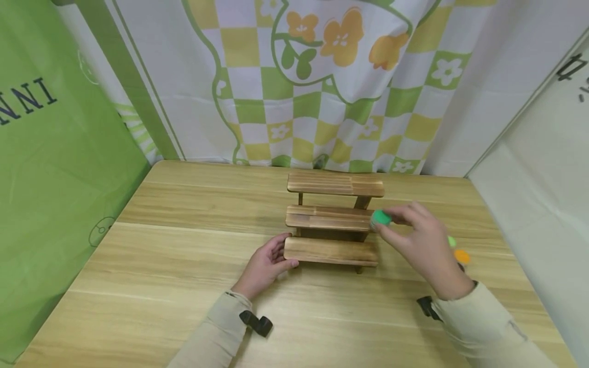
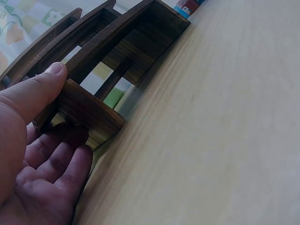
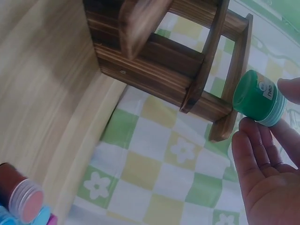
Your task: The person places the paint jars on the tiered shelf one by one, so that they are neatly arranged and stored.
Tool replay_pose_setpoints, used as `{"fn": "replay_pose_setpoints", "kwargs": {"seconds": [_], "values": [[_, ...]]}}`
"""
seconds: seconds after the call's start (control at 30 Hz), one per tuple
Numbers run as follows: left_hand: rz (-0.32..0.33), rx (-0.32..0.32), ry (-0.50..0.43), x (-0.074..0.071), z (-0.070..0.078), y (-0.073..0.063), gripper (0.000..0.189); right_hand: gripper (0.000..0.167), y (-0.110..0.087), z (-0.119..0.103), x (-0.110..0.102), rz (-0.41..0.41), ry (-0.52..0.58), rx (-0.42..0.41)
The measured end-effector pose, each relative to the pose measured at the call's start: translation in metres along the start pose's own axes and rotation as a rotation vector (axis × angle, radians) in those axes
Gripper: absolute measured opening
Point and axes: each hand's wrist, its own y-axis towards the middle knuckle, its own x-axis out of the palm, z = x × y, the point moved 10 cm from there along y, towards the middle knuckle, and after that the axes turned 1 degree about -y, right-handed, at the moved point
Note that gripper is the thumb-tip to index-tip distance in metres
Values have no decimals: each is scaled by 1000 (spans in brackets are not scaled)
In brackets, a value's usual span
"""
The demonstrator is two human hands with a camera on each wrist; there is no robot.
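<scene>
A three-tier wooden display stand (image 1: 331, 249) stands on the table, its steps rising toward the back. My left hand (image 1: 264, 266) grips the left end of its lowest step, the thumb (image 2: 44, 89) at the front edge and the fingers behind the end. Between thumb and fingers, my right hand (image 1: 425, 245) pinches a small green paint jar (image 3: 255, 96) with a label. In the head view, the jar is by the right end of the middle step; whether it touches the wood, I cannot tell.
On the wooden table (image 1: 184, 245), right of the stand and partly behind my right hand, are small jars with light green (image 1: 452, 241) and orange (image 1: 462, 256) tops. A brown jar (image 3: 11, 180) lies in the right wrist view. A checked curtain (image 1: 303, 112) hangs behind the table.
</scene>
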Motion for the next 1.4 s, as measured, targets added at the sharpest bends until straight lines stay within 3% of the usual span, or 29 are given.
{"fn": "replay_pose_setpoints", "kwargs": {"seconds": [0.27,0.73,1.0,1.4], "values": [[-14,14,-23,1,-2,2,73,27,14,-11,4,-17,21,-20],[-17,5,-32,2,-1,0,72,23,37,-32,12,34,70,-145],[-19,4,-29,2,-2,1,73,25,47,-39,19,13,139,-119],[-9,13,-19,1,-3,2,70,28,61,-47,37,-98,283,-13]]}}
